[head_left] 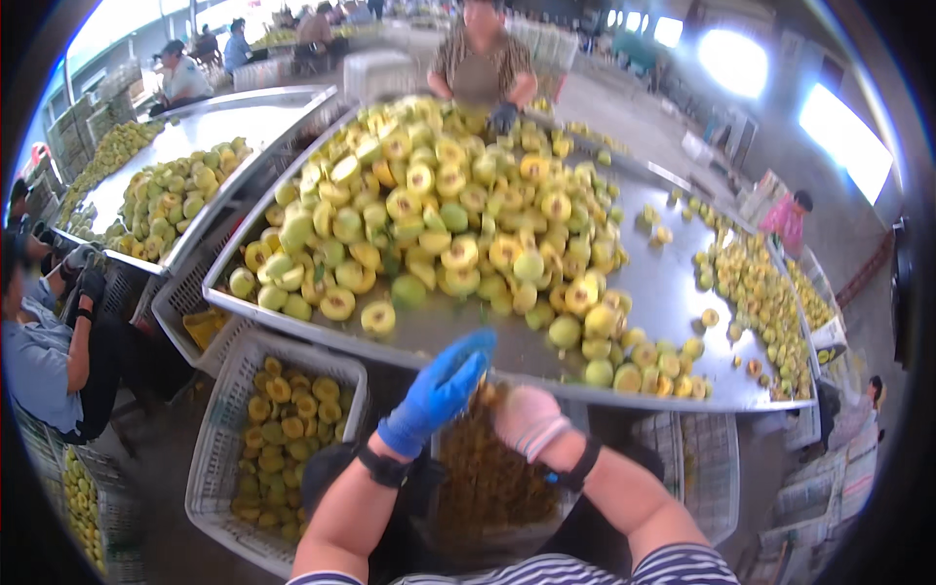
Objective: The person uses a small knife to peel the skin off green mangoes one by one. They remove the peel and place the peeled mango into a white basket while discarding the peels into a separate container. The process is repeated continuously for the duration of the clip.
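My left hand, in a blue glove, is raised at the near edge of the metal table, fingers pointing away from me. My right hand, in a pale pink knit glove, is curled beside it. Between the two hands is a small brownish thing, too blurred to name; which hand has hold of it is unclear. Below the hands stands a crate of brown matter, apparently fruit pits. Ahead lies a heap of halved yellow-green stone fruit, many halves showing brown centres.
A white plastic crate of fruit halves stands at my left knee. Another crate is to my right. A person stands across the table, and another person sits at left. More fruit covers the table's right end.
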{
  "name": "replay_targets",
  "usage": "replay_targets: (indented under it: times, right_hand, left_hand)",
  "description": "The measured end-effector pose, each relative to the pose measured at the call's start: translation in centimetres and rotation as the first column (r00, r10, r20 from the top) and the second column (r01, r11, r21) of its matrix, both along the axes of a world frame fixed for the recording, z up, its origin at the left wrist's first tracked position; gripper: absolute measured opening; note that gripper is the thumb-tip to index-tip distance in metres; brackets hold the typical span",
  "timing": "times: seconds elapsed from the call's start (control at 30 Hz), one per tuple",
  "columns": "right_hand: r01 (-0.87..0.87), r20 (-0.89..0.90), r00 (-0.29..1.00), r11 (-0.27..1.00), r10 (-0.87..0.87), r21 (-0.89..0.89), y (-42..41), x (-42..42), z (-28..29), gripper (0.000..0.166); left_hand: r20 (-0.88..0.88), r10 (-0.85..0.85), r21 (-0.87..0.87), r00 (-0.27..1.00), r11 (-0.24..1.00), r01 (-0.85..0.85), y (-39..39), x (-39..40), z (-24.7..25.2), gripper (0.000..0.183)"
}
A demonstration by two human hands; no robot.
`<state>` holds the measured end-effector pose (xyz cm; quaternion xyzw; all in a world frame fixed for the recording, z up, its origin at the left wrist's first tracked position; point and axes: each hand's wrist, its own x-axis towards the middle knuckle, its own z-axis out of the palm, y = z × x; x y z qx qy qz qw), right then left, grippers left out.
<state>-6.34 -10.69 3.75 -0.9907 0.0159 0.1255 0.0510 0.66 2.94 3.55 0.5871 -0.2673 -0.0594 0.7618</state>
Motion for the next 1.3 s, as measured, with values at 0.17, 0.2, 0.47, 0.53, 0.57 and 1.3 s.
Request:
replay_targets:
  times: [0.17, 0.2, 0.47, 0.53, 0.57, 1.3]
  right_hand:
    - [0.570, -0.537, 0.821, 0.335, -0.194, 0.750, 1.1, -1.1, 1.7, 0.025]
    - [0.645, -0.621, 0.761, 0.321, -0.189, 0.693, 1.3, -0.9, 1.8, 0.023]
    - [0.757, -0.765, 0.641, -0.111, -0.069, 0.644, -0.8, -3.2, 2.2, 0.019]
    - [0.772, -0.780, 0.620, -0.247, 0.087, 0.586, -1.7, -4.4, 1.4, 0.017]
    - [0.776, -0.777, 0.615, -0.280, 0.135, 0.565, -2.3, -4.8, 1.0, 0.016]
    - [0.632, -0.546, 0.769, -0.272, 0.333, 0.726, -5.2, -7.2, -0.1, 0.022]
  left_hand:
    - [-0.298, -0.254, -0.150, 0.920, 0.964, 0.217, 0.6, 0.6, 1.0, 0.033]
    - [-0.492, -0.347, -0.212, 0.798, 0.937, 0.276, 0.8, 1.1, 0.9, 0.033]
    - [-0.328, -0.065, -0.085, 0.942, 0.996, 0.039, -3.4, -2.5, -1.9, 0.033]
    - [-0.416, -0.269, -0.105, 0.868, 0.963, 0.248, -3.0, -1.6, -2.0, 0.035]
    - [-0.439, -0.323, -0.082, 0.838, 0.944, 0.321, -3.1, -1.3, -2.1, 0.039]
    - [-0.357, -0.482, -0.198, 0.800, 0.876, 0.440, -5.3, -3.3, -0.5, 0.059]
